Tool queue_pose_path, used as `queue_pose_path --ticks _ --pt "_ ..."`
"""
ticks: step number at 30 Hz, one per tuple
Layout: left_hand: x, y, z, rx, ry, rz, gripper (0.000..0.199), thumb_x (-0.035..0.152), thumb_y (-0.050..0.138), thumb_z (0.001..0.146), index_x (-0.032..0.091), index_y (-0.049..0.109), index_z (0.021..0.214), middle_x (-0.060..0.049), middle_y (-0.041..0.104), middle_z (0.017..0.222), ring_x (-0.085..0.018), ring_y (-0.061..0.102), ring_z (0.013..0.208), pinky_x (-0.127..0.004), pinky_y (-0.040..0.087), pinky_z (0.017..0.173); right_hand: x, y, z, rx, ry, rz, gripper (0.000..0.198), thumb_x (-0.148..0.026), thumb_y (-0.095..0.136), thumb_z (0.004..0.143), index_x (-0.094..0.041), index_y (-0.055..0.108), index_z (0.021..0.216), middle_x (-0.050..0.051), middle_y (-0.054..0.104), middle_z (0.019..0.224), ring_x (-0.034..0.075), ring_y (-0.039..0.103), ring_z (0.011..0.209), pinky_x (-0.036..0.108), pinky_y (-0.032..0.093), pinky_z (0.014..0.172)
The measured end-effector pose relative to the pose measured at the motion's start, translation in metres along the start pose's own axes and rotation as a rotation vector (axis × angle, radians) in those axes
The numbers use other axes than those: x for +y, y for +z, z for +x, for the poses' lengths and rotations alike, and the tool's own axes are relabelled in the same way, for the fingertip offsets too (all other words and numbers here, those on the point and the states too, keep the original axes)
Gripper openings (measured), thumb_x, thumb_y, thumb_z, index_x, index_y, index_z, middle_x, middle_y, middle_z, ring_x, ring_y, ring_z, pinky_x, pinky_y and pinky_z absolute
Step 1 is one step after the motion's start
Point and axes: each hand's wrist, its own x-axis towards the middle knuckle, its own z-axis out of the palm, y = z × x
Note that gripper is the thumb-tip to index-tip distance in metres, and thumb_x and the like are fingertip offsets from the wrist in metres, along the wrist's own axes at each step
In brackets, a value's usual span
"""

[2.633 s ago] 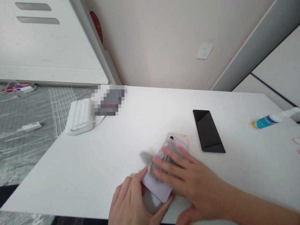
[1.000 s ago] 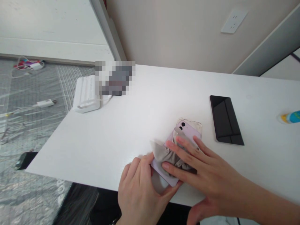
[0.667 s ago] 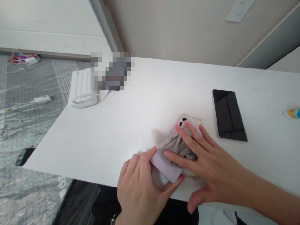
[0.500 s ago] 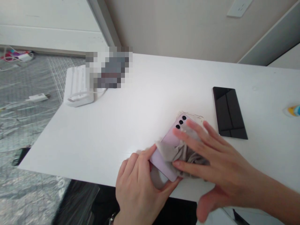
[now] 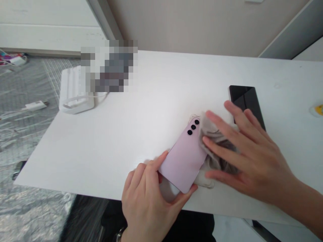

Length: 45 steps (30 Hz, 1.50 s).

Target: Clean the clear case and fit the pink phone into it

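The left hand (image 5: 148, 201) pinches the near end of the pink phone (image 5: 184, 158): index fingertip on its left edge, thumb on its near right corner, the other fingers curled under. The phone lies back up on the table (image 5: 126, 134), its three lenses at the far end, tilted away to the right. A clear case (image 5: 205, 181) shows beneath it, at its near right corner and again at the far end.

Just right of that grip, the right hand (image 5: 252, 158) lies flat and spread, fingers pressing a bunched grey cloth (image 5: 219, 148) against the phone's right edge. The cloth covers the right side of the phone and spills onto the table; the hand closes on nothing, it only presses down.

Beyond the right fingertips, a black phone (image 5: 248, 101) lies screen up, its near end hidden by the fingers. Farther right, at the edge of view, is a bottle tip (image 5: 318, 109). Well away to the far left of the grip a white power strip (image 5: 74, 90) sits at the table's corner, beside a blurred patch. On the floor to the left lies a white charger (image 5: 32, 106).
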Motion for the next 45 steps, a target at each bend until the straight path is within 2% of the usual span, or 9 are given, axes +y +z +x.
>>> queue_pose_path --ticks 3,9,15,20,23,30,35,40,45 --pt "0.000 0.000 0.000 -0.002 0.021 0.007 0.066 0.067 0.063 0.094 0.009 0.058 0.127 -0.007 0.065 0.087 -0.024 0.061 0.080 -0.036 0.043 0.073 -0.004 0.003 0.000 -0.107 -0.200 0.132 0.060 -0.065 0.053 0.101 -0.019 0.063 0.138 0.012 0.027 0.173 0.033 0.012 0.163 0.056 0.012 0.132" --pt "0.000 -0.001 0.000 -0.008 0.000 0.004 0.070 0.069 0.069 0.088 0.011 0.059 0.127 -0.002 0.059 0.080 -0.022 0.060 0.074 -0.035 0.043 0.073 0.010 0.001 -0.001 0.000 0.035 0.012 0.054 -0.058 0.059 0.100 -0.015 0.069 0.131 0.020 0.032 0.170 0.044 0.017 0.160 0.071 0.024 0.124" --pt "0.000 -0.001 -0.001 0.000 0.002 0.030 0.062 0.069 0.061 0.093 0.013 0.059 0.117 -0.002 0.057 0.078 -0.023 0.058 0.072 -0.035 0.041 0.068 -0.003 0.005 0.000 -0.143 -0.278 0.153 0.063 -0.064 0.052 0.102 -0.021 0.057 0.148 0.012 0.027 0.173 0.030 0.014 0.163 0.055 0.017 0.131" --pt "0.000 0.000 0.000 -0.014 -0.021 0.007 0.072 0.072 0.069 0.086 0.015 0.057 0.129 -0.001 0.058 0.080 -0.022 0.058 0.070 -0.035 0.043 0.070 0.002 0.012 -0.001 -0.142 0.005 0.025 0.095 -0.081 0.052 0.090 -0.015 0.044 0.159 0.022 0.010 0.174 0.046 0.004 0.161 0.074 0.018 0.122" --pt "0.000 0.001 -0.001 0.008 0.024 0.022 0.057 0.063 0.062 0.095 0.014 0.058 0.124 -0.003 0.061 0.082 -0.023 0.059 0.073 -0.036 0.043 0.070 -0.002 0.012 -0.001 -0.209 -0.223 0.145 0.103 -0.088 0.053 0.082 -0.024 0.038 0.162 0.016 0.009 0.176 0.040 0.005 0.162 0.065 0.022 0.126" --pt "0.001 -0.001 -0.002 -0.011 -0.018 -0.001 0.073 0.072 0.070 0.086 0.014 0.057 0.128 -0.002 0.060 0.081 -0.022 0.058 0.071 -0.035 0.044 0.070 0.006 0.000 -0.002 -0.133 -0.096 0.056 0.079 -0.078 0.055 0.089 -0.025 0.059 0.148 0.011 0.003 0.177 0.041 0.002 0.162 0.064 0.008 0.129" --pt "0.000 0.000 -0.001 -0.005 0.015 -0.016 0.054 0.058 0.059 0.098 0.013 0.057 0.127 -0.006 0.065 0.089 -0.023 0.061 0.078 -0.036 0.044 0.073 0.004 0.002 -0.001 -0.170 -0.407 0.161 0.089 -0.082 0.043 0.093 -0.021 0.045 0.158 0.012 0.016 0.176 0.030 0.009 0.163 0.052 0.008 0.132" --pt "0.000 -0.001 0.000 -0.005 -0.014 -0.014 0.076 0.071 0.072 0.084 0.012 0.058 0.129 -0.003 0.062 0.084 -0.021 0.059 0.073 -0.035 0.044 0.071 0.012 -0.001 -0.002 -0.137 -0.129 0.048 0.069 -0.073 0.056 0.093 -0.026 0.063 0.143 0.011 0.007 0.177 0.041 0.004 0.162 0.066 0.011 0.128" --pt "0.001 -0.001 0.002 -0.001 0.003 -0.012 0.056 0.061 0.060 0.097 0.014 0.058 0.128 -0.005 0.065 0.088 -0.022 0.061 0.077 -0.036 0.044 0.072 0.005 0.001 -0.001 -0.170 -0.415 0.159 0.083 -0.078 0.039 0.097 -0.021 0.049 0.155 0.011 0.020 0.176 0.028 0.010 0.163 0.050 0.007 0.133"
